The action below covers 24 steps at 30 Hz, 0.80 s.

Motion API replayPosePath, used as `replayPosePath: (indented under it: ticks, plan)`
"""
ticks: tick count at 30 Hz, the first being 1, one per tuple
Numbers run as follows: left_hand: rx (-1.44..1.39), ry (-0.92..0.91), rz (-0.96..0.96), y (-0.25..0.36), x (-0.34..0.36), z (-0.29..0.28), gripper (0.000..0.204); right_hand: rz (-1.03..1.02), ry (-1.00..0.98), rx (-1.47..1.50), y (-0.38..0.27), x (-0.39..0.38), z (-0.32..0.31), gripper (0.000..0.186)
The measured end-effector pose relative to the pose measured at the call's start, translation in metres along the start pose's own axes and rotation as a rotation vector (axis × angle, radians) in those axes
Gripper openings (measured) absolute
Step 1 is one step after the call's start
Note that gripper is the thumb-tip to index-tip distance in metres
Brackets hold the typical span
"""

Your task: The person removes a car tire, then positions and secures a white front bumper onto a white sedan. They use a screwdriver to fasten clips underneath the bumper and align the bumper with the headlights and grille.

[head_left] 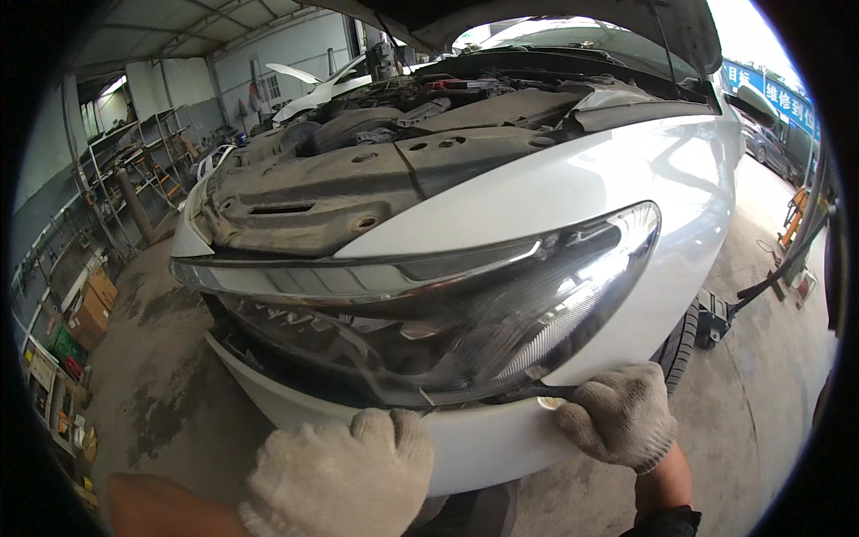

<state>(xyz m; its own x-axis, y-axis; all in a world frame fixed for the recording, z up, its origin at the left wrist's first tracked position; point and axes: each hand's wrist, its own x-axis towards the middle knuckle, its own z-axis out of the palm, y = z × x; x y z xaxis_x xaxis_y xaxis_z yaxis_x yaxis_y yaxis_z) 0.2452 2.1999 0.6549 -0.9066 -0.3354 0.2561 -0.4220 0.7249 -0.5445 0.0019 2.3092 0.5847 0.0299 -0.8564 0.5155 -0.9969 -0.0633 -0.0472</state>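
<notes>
A white front bumper [488, 447] lies low in front of me, below a large clear headlight [447, 340]. A dark gap runs between bumper and headlight on the left and narrows to the right. My left hand [344, 470], in a grey knitted glove, is curled over the bumper's upper edge; its fingertips are hidden. Gloved likewise, my right hand [622, 416] is closed around the bumper's corner, just under the white fender [644, 179]. A small bright spot shows on the bumper beside its fingers.
The raised hood [537, 13] hangs above the engine bay, with a dark plastic cover [331, 197] across its front. A tyre [684, 345] and a dark lift arm [716, 318] stand at right. Cluttered shelves [125, 179] and cardboard boxes [92, 304] line the left wall.
</notes>
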Motion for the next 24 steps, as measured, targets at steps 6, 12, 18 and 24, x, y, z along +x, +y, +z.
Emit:
replayPosePath:
  ticks: [6, 12, 18, 24]
  plan:
    - [-0.053, -0.044, -0.071, -0.016, -0.014, -0.008, 0.011, -0.026, 0.017, 0.118, 0.001, 0.009, -0.002, 0.027]
    - [-0.287, -0.018, 0.06, -0.038, -0.007, 0.001, 0.023, 0.064, -0.003, 0.079, 0.0, 0.009, 0.002, 0.024]
    - [-0.226, -0.116, 0.076, -0.032, 0.004, 0.004, 0.023, 0.076, 0.015, 0.066, 0.001, 0.006, 0.01, 0.028]
    - [-0.024, 0.028, -0.208, 0.015, -0.003, 0.009, 0.013, 0.069, 0.048, 0.091, 0.001, 0.006, 0.01, 0.027]
